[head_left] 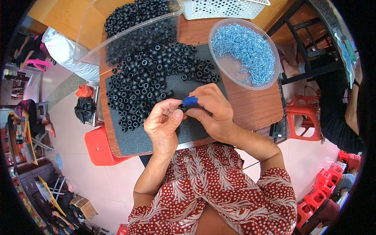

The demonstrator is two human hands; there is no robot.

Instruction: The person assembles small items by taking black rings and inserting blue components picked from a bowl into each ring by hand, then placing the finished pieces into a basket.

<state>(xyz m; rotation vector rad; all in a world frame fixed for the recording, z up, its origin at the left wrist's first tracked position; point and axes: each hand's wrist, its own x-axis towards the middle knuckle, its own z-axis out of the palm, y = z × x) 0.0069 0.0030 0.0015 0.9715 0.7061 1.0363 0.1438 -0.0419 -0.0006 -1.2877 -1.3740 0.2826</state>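
Over the near part of a dark grey mat (135,143), my left hand (162,123) pinches a small round black part with a hole (182,107) between thumb and fingers. My right hand (213,111) meets it from the other side, its thumb and index finger closed at the same part. A blue wrap (190,101) covers the tip of a right finger. Whether a smaller piece sits between the right fingertips is hidden. Beyond both hands a heap of similar black parts (145,74) spreads across the mat.
A clear bin (129,33) of black parts stands far left on the wooden table (250,105). At far right, a round clear tray (231,66) holds tiny blue pieces (250,47). Behind is a white basket (225,8). Red stools (100,147) flank the table; a person (340,98) is at right.
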